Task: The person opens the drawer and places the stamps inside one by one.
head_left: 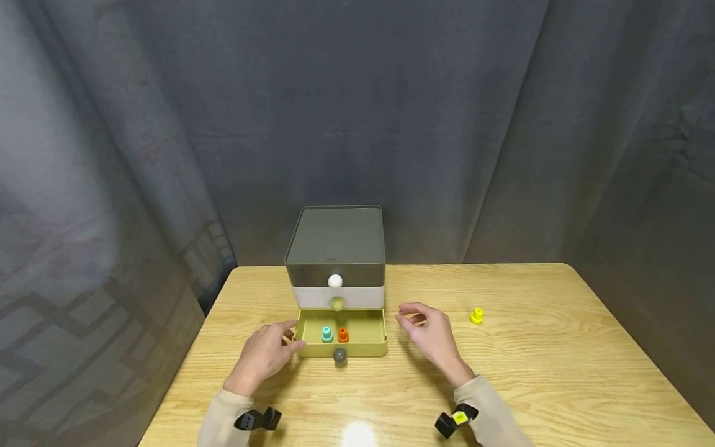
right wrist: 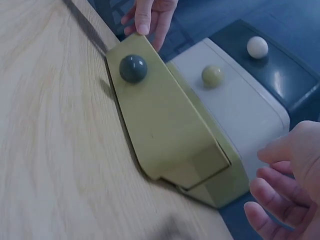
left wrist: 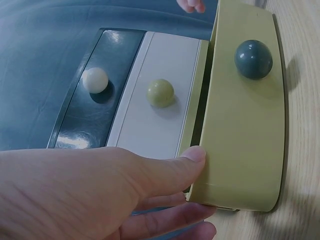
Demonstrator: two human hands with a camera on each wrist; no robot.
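The bottom yellow-green drawer [head_left: 363,350] of a small three-tier drawer box [head_left: 339,236] stands pulled out. Inside it are a light-blue stepped, knob-like piece [head_left: 326,335] and an orange one [head_left: 343,336], side by side. My left hand [head_left: 262,352] grips the drawer's left front corner; in the left wrist view the thumb [left wrist: 194,154] lies on the upper edge, with the other fingers at the side. To the right of the drawer, my right hand [head_left: 431,335] hovers with loosely bent fingers and nothing in them. A dark ball knob [right wrist: 133,68] sits on the drawer front.
A yellow stepped piece [head_left: 476,316] stands on the wooden table [head_left: 558,347], right of my right hand. Above the pulled-out drawer, the white middle tier [head_left: 363,298] and dark top tier are closed. Grey curtains [head_left: 346,124] hang behind and at both sides.
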